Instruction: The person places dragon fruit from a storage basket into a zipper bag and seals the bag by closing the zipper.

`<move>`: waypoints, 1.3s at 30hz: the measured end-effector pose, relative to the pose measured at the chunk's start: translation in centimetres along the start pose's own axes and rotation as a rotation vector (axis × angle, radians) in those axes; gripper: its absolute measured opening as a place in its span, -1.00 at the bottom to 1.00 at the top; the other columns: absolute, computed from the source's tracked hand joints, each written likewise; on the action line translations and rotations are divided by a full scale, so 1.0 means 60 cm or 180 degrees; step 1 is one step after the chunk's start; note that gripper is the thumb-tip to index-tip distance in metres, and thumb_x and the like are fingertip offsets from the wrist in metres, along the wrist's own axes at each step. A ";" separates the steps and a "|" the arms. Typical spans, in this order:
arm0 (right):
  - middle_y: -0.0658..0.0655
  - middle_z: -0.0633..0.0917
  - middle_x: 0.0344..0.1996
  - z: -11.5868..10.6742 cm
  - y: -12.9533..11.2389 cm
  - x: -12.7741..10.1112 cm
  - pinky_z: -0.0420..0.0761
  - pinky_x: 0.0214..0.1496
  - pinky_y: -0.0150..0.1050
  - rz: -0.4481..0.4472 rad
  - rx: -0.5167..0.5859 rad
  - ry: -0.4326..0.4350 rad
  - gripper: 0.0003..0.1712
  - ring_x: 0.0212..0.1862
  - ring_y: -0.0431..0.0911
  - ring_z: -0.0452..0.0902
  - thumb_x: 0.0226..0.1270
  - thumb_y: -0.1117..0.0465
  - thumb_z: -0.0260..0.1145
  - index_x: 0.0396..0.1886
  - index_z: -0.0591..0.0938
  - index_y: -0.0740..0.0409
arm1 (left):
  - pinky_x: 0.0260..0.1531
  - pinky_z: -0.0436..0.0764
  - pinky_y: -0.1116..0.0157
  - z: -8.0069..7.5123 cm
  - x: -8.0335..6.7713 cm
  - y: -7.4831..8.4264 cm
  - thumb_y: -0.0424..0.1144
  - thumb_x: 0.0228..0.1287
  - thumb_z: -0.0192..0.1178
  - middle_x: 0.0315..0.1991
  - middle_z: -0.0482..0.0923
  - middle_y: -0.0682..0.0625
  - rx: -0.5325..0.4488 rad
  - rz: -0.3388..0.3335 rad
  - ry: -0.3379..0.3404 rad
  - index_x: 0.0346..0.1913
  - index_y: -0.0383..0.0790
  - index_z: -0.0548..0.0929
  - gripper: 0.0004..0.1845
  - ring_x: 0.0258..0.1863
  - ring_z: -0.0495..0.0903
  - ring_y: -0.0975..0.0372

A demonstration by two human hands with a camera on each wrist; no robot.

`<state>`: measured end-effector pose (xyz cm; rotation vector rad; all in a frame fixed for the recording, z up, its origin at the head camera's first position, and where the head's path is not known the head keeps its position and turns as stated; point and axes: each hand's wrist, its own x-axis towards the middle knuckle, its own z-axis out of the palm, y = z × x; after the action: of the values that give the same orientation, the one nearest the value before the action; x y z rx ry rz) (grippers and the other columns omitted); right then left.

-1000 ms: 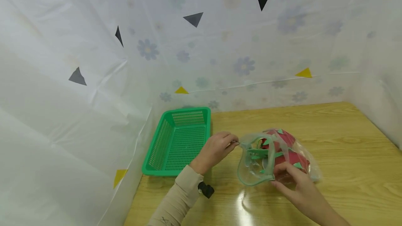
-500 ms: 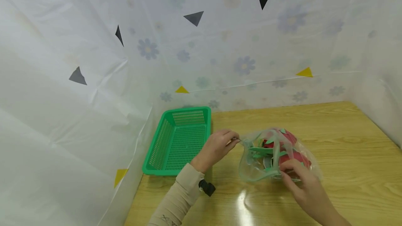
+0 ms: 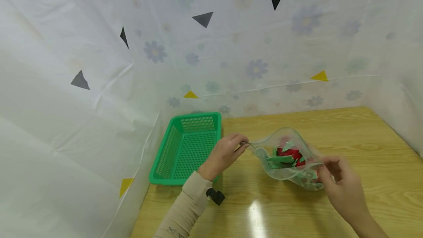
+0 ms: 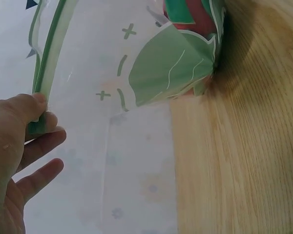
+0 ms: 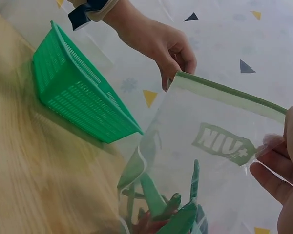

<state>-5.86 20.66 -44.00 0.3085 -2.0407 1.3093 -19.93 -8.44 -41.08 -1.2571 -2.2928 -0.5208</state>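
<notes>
A clear zip bag (image 3: 281, 173) with a green-edged mouth hangs between my two hands, its mouth spread wide. My left hand (image 3: 224, 157) pinches the left corner of that mouth between thumb and finger. At the opposite corner, my right hand (image 3: 347, 186) pinches the rim. Inside lie red things (image 3: 290, 154) with green leaf-shaped parts (image 5: 180, 219); their exact kind is hard to tell through the plastic. Green printed marks show on the bag's wall (image 4: 88, 58) in the left wrist view, and a printed label (image 5: 224, 144) shows in the right wrist view.
A green slotted plastic basket (image 3: 196, 153) stands on the wooden table (image 3: 373, 146), just left of my left hand. White sheeting (image 3: 231, 54) with faint flowers and dark and yellow triangles encloses the back and sides.
My right hand has moved right and slightly up with its corner of the bag. The bag's mouth has stretched wider between the hands. My left hand has risen only slightly; the basket stays put.
</notes>
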 end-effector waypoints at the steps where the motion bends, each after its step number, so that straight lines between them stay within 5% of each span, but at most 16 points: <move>1: -0.25 0.63 -0.17 -0.003 0.000 0.005 0.54 -0.24 -0.67 0.0039 0.0015 0.0021 -0.70 -0.19 -0.48 0.60 0.19 0.71 0.10 -0.09 0.50 0.50 | -0.30 0.57 0.50 -0.001 0.001 0.001 -0.26 0.33 0.29 -0.21 0.65 0.09 -0.0007 -0.0002 0.0009 -0.11 -0.11 0.65 -0.88 -0.28 0.62 0.35; 8: -0.38 0.66 -0.30 -0.029 -0.006 0.039 0.48 -0.32 -0.69 0.0292 -0.0267 0.0134 -0.73 -0.21 -0.54 0.59 0.33 0.55 0.13 -0.05 0.65 0.38 | -0.29 0.57 0.52 -0.006 0.010 0.002 -0.26 0.36 0.27 -0.23 0.64 0.07 -0.0051 -0.0012 0.0078 -0.11 -0.11 0.63 -0.90 -0.28 0.63 0.35; 15: -0.37 0.69 -0.30 -0.051 0.005 0.066 0.48 -0.18 -0.74 -0.0101 -0.0201 0.0279 -0.79 -0.24 -0.54 0.60 0.26 0.60 0.23 -0.13 0.66 0.47 | -0.18 0.60 0.49 -0.023 0.022 -0.002 -0.28 0.40 0.22 -0.20 0.63 0.02 -0.0111 -0.0037 0.0338 -0.10 -0.17 0.60 -0.90 -0.19 0.64 0.29; 22: -0.39 0.65 -0.30 -0.064 -0.002 0.098 0.47 -0.05 -0.74 0.0244 -0.0352 0.0441 -0.83 -0.18 -0.55 0.59 0.40 0.47 0.19 -0.08 0.63 0.45 | -0.17 0.61 0.46 -0.038 0.035 -0.004 -0.28 0.43 0.17 -0.19 0.60 -0.01 -0.0116 -0.0135 0.0373 -0.07 -0.19 0.58 -0.89 -0.18 0.62 0.27; 25: -0.43 0.62 -0.25 -0.068 -0.002 0.111 0.43 -0.01 -0.76 0.0392 -0.0483 0.0427 -0.78 -0.15 -0.57 0.56 0.47 0.37 0.15 0.01 0.61 0.34 | -0.19 0.61 0.45 -0.046 0.044 -0.003 -0.27 0.45 0.15 -0.17 0.58 -0.02 -0.0111 -0.0148 0.0391 -0.05 -0.20 0.56 -0.88 -0.18 0.62 0.26; 27: -0.45 0.62 -0.23 -0.068 0.000 0.118 0.41 -0.21 -0.75 0.0418 -0.0538 0.0388 -0.79 -0.34 -0.60 0.48 0.51 0.33 0.12 0.03 0.60 0.22 | -0.17 0.62 0.44 -0.053 0.050 -0.002 -0.25 0.48 0.11 -0.15 0.56 -0.03 -0.0132 -0.0155 0.0389 -0.04 -0.20 0.55 -0.88 -0.15 0.62 0.25; 31: -0.49 0.63 -0.24 -0.068 0.006 0.132 0.33 -0.38 -0.65 0.0419 -0.0602 0.0282 -0.82 -0.35 -0.60 0.45 0.53 0.29 0.10 0.01 0.57 0.09 | -0.16 0.61 0.44 -0.065 0.059 -0.003 -0.27 0.51 0.06 -0.14 0.52 -0.05 -0.0210 -0.0156 0.0408 -0.03 -0.23 0.51 -0.87 -0.16 0.61 0.23; 34: -0.42 0.65 -0.26 -0.068 0.006 0.141 0.42 -0.23 -0.72 0.0454 -0.0533 0.0167 -0.84 -0.19 -0.56 0.55 0.54 0.28 0.09 -0.01 0.56 0.12 | -0.17 0.61 0.49 -0.073 0.064 -0.005 -0.29 0.51 0.05 -0.16 0.51 -0.07 -0.0284 -0.0166 0.0452 -0.04 -0.26 0.51 -0.88 -0.20 0.62 0.23; 39: -0.23 0.66 -0.26 -0.066 0.005 0.160 0.51 -0.14 -0.71 0.0578 -0.0456 -0.0029 -0.80 -0.27 -0.48 0.62 0.56 0.21 0.08 0.02 0.55 0.16 | -0.17 0.61 0.55 -0.081 0.074 -0.010 -0.31 0.52 0.03 -0.18 0.48 -0.10 -0.0524 -0.0248 0.0497 -0.04 -0.30 0.52 -0.87 -0.23 0.64 0.24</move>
<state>-11.47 25.76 -36.87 0.0652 -2.1985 1.2600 -21.45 -8.36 -34.65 -1.1604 -2.2110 -0.8204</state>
